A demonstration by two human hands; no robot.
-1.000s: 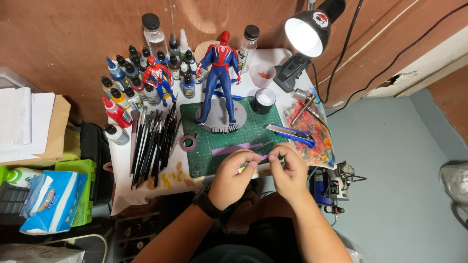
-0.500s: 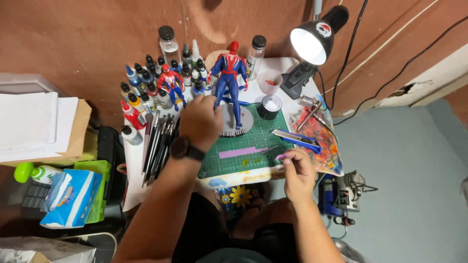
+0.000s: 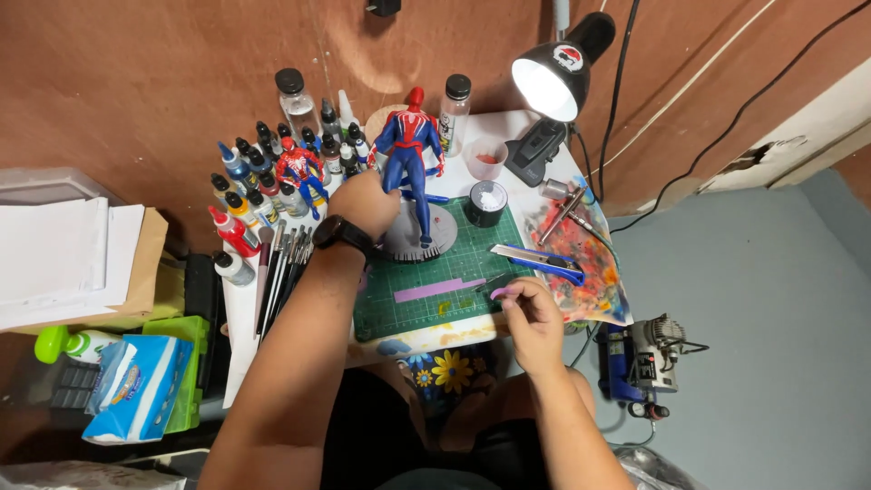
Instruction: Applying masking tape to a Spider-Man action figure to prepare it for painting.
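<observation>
Two hands are at work over a small table (image 3: 544,127) crowded with painting gear. Going from nine o'clock across: a stack of white papers (image 3: 63,259) lies on a brown envelope, with a blue tissue pack (image 3: 136,386) below it at about seven o'clock. Next comes a cluster of paint dropper bottles (image 3: 263,181), too many and too overlapped to count surely, and a fan of brushes (image 3: 281,272) beside them. One small red-and-blue figure (image 3: 299,170) crouches among the bottles.

The left hand (image 3: 363,204), a black watch on its wrist, reaches to twelve o'clock and touches the one large red-and-blue figure (image 3: 410,150) at its legs; whether the fingers are closed around it I cannot tell. That figure stands upright on a round grey base (image 3: 426,234) at the top of the green cutting mat (image 3: 426,290).

One strip of purple tape (image 3: 440,289) lies flat on the mat, so, as I judge it, cutting is begun but most of the tape is not yet applied; no tape shows on the figure. The right hand (image 3: 531,318), at about five o'clock of the mat, pinches one small purple tape piece (image 3: 500,292) between fingertips.

Further right: one black jar (image 3: 486,201), one clear cup (image 3: 486,156), one blue craft knife (image 3: 540,261), one lit black desk lamp (image 3: 553,77), one airbrush (image 3: 567,204) on a paint-stained sheet, and one small compressor (image 3: 640,358) on the floor at four o'clock.
</observation>
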